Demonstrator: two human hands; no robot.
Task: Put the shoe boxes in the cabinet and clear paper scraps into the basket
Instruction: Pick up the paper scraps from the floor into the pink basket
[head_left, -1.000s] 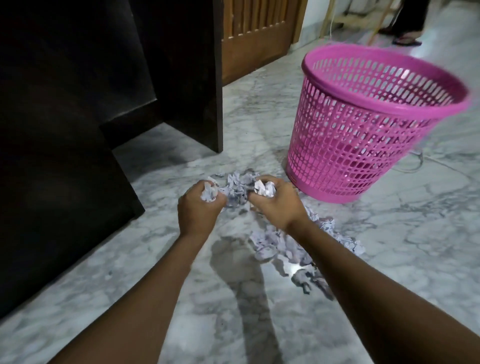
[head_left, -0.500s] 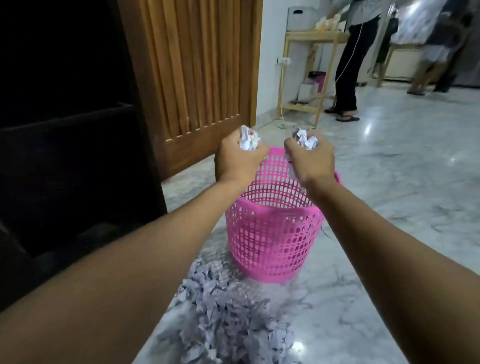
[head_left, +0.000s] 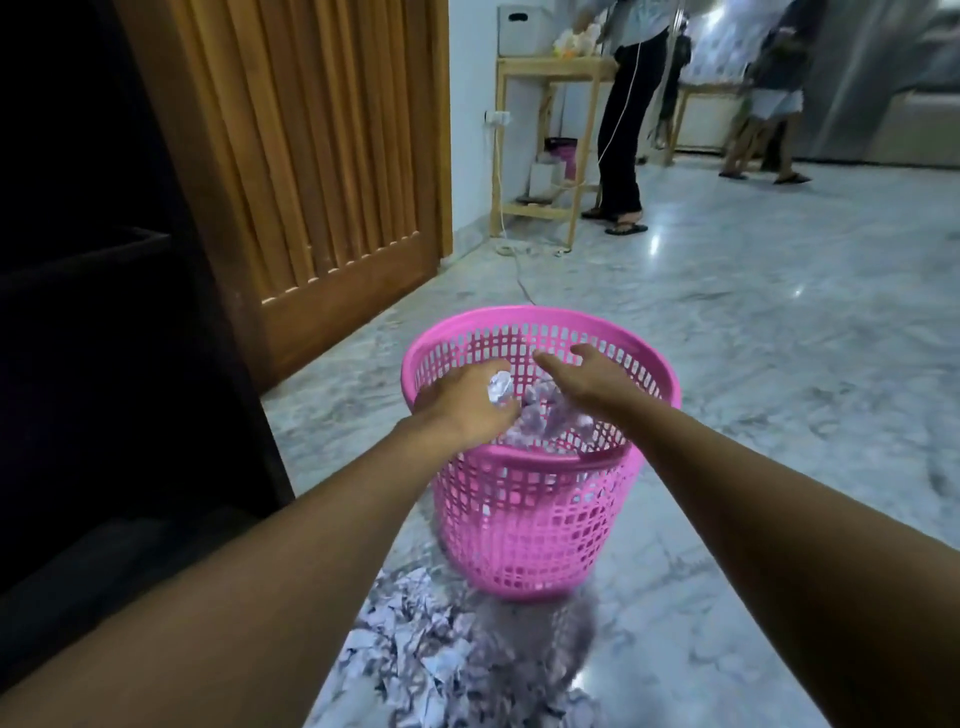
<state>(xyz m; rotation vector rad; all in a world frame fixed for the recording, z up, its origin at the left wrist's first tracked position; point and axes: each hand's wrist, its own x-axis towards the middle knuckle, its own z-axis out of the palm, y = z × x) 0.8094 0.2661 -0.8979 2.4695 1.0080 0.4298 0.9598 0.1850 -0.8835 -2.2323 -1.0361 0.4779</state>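
While our left hand (head_left: 462, 408) curls round a crumpled white paper wad (head_left: 500, 388) inside the mouth of the pink plastic lattice basket (head_left: 519, 519), our right hand (head_left: 589, 382) spreads wide and empty, its wad gone since half a second ago. Nearer us, torn grey-white paper scraps (head_left: 431, 665) lie on the marble floor (head_left: 779, 364).

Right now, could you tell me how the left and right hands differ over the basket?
The left hand has curled fingers; the right hand has them spread. The left holds a crumpled paper wad; the right holds nothing. Both are over the pink basket.
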